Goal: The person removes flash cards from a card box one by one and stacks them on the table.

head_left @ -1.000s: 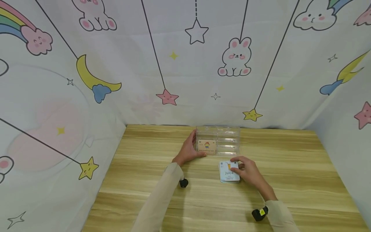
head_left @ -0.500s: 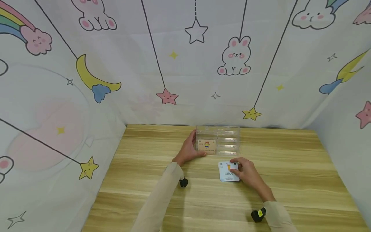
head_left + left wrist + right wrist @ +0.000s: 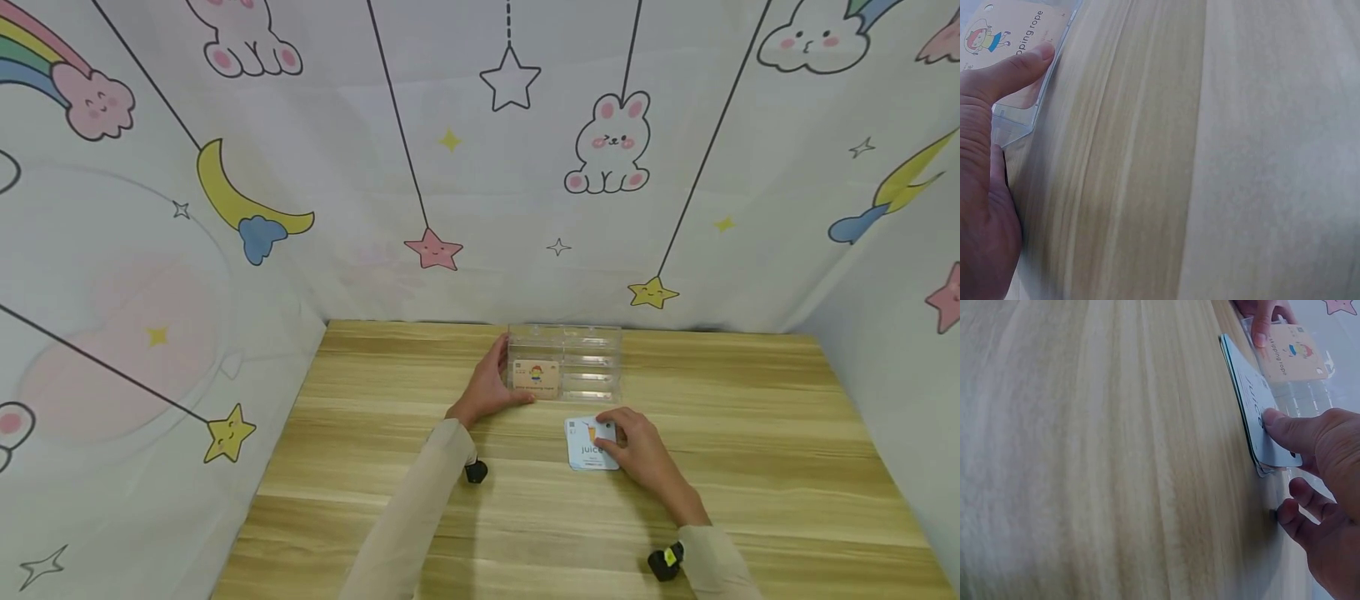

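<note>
A clear plastic card organizer (image 3: 591, 365) stands at the back of the table, divided into two columns of slots. My left hand (image 3: 487, 389) grips its left end, with the thumb (image 3: 1030, 62) along the front lower edge. In the lower left slot sits a tan "skipping rope" card (image 3: 536, 377) with a drawn child. Just in front of the organizer, my right hand (image 3: 640, 446) pinches a stack of pale blue cards (image 3: 583, 457) at the right upper edge. The top card reads "juice" and shows an orange drink. In the right wrist view the stack is tilted, thumb on its face.
The wood-grain table (image 3: 360, 467) spreads around both hands. A white cloth backdrop (image 3: 480, 183) printed with stars, rabbits and clouds rises right behind the organizer and along both sides. Each wrist wears a small black camera (image 3: 476, 472).
My right hand and the card stack have shifted very slightly left. The left hand and the organizer keep their place.
</note>
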Demonstrator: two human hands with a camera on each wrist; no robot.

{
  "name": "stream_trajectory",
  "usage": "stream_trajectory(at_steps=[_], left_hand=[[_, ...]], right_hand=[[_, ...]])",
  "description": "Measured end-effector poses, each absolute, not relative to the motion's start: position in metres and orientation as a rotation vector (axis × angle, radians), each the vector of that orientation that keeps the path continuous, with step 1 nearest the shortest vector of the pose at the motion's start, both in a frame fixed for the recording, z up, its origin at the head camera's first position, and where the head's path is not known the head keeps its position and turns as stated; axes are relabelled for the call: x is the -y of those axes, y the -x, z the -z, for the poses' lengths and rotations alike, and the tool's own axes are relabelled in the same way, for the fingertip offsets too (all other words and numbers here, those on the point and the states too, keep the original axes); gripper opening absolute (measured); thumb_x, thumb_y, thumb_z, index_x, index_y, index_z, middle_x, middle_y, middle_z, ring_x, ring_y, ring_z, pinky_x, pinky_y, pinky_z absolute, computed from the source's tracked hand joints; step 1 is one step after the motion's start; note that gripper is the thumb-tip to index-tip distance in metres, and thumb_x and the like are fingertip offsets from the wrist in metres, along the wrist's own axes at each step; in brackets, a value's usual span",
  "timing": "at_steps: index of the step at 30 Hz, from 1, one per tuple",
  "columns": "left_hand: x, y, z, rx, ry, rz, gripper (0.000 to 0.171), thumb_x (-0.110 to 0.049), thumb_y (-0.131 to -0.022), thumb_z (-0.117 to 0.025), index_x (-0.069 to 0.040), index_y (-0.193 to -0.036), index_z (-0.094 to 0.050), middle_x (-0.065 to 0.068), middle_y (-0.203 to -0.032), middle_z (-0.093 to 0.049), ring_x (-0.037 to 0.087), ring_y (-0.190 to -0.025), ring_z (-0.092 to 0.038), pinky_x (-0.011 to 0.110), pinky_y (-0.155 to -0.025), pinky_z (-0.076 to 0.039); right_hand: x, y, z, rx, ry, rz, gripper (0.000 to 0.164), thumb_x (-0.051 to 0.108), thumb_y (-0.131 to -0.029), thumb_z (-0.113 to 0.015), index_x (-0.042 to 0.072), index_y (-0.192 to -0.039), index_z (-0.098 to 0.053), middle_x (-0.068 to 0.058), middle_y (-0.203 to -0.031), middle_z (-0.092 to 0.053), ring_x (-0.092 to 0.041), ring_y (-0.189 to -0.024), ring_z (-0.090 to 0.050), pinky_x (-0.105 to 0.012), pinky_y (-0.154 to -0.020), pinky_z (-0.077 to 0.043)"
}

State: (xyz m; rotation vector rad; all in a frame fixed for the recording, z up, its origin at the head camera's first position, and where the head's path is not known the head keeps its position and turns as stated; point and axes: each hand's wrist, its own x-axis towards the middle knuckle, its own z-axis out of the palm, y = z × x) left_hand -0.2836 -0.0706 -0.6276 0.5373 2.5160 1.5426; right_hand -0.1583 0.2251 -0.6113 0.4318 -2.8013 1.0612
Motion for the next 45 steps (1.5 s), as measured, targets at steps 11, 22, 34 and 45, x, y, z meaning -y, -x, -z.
stream_trajectory(at_steps=[11, 22, 34, 45], left_hand=[[0.071, 0.283, 0.626, -2.520, -0.524, -1.536, 0.129, -0.027, -0.071, -0.099, -0.017, -0.167, -0.013, 0.008, -0.167, -0.031, 0.018, -0.152, -0.032, 0.023, -0.121, -0.029], [0.071, 0.282, 0.626, -2.508, -0.519, -1.544, 0.129, -0.026, -0.071, -0.099, -0.017, -0.167, -0.014, 0.008, -0.167, -0.031, 0.016, -0.152, -0.032, 0.022, -0.120, -0.029], [0.070, 0.282, 0.625, -2.500, -0.550, -1.557, 0.127, -0.023, -0.072, -0.099, -0.015, -0.166, -0.014, 0.009, -0.166, -0.032, 0.016, -0.152, -0.032, 0.021, -0.120, -0.029], [0.072, 0.281, 0.625, -2.486, -0.572, -1.586, 0.126, -0.023, -0.073, -0.098, -0.014, -0.166, -0.014, 0.012, -0.166, -0.032, 0.022, -0.152, -0.033, 0.026, -0.121, -0.031]], right_hand=[[-0.226, 0.160, 0.612, 2.790, -0.454, -1.092, 0.039, 0.006, -0.082, -0.089, -0.002, -0.116, -0.071, -0.017, -0.117, -0.067, -0.037, -0.109, -0.063, -0.055, -0.094, -0.053], [-0.219, 0.173, 0.597, 2.780, -0.526, -1.090, 0.041, 0.012, -0.088, -0.085, -0.002, -0.124, -0.069, -0.016, -0.121, -0.065, -0.030, -0.096, -0.061, -0.046, -0.082, -0.054], [-0.195, 0.204, 0.570, 2.740, -0.658, -1.101, 0.044, 0.014, -0.093, -0.080, 0.002, -0.133, -0.066, -0.015, -0.119, -0.067, -0.027, -0.089, -0.060, -0.039, -0.073, -0.054], [-0.177, 0.221, 0.564, 2.771, -0.689, -1.080, 0.046, 0.016, -0.094, -0.079, 0.001, -0.136, -0.065, -0.017, -0.112, -0.069, -0.020, -0.081, -0.055, -0.038, -0.070, -0.051]])
